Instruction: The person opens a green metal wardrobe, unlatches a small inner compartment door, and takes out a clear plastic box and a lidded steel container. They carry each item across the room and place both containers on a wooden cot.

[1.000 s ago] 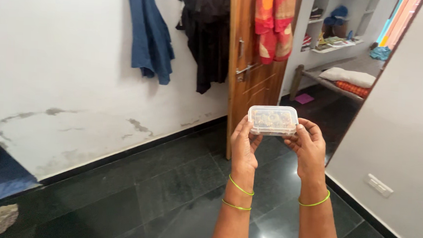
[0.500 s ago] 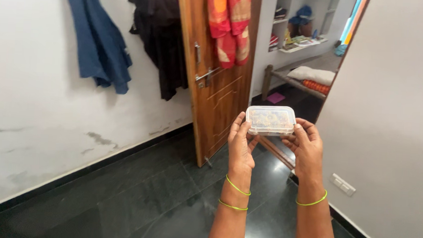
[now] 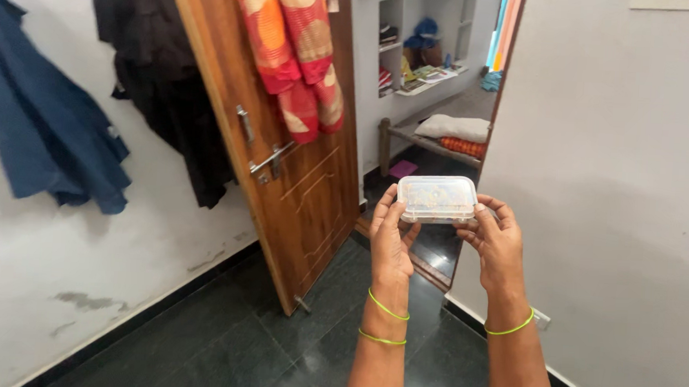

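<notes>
White wall [image 3: 622,153], right half of view, 1 to 5 o'clock: plain, with a socket plate low down near the floor.

White wall [image 3: 81,266], left side, 7 to 10 o'clock: scuffed grey patches low down.

Dark tiled floor [image 3: 218,352], 6 to 8 o'clock: glossy.

Wooden door [image 3: 298,183], 11 to 12 o'clock: standing open, metal latch and handle on its face.

Blue garment [image 3: 41,138], 9 to 10 o'clock: hanging against the left wall.

Black garment [image 3: 169,82], 11 o'clock: hanging between the blue garment and the door.

Red and orange cloth [image 3: 297,50], 12 o'clock: draped over the door's top, hanging down its face.

White shelf unit [image 3: 414,56], 12 to 1 o'clock: seen through the doorway, small items on its shelves; below it a low cot bearing a pale pillow [image 3: 454,127].

Left hand [image 3: 390,243], centre, slightly toward 6 o'clock: fingers raised and closed on the left end of the container; two yellow-green bangles at the wrist.

Right hand [image 3: 497,241], 3 o'clock of the left hand: fingers curled on the container's right end; one bangle at the wrist.

Clear plastic container [image 3: 437,198], centre of view: rectangular, lidded, held level in the air between both hands in front of the doorway; pale contents, too blurred to tell.
</notes>
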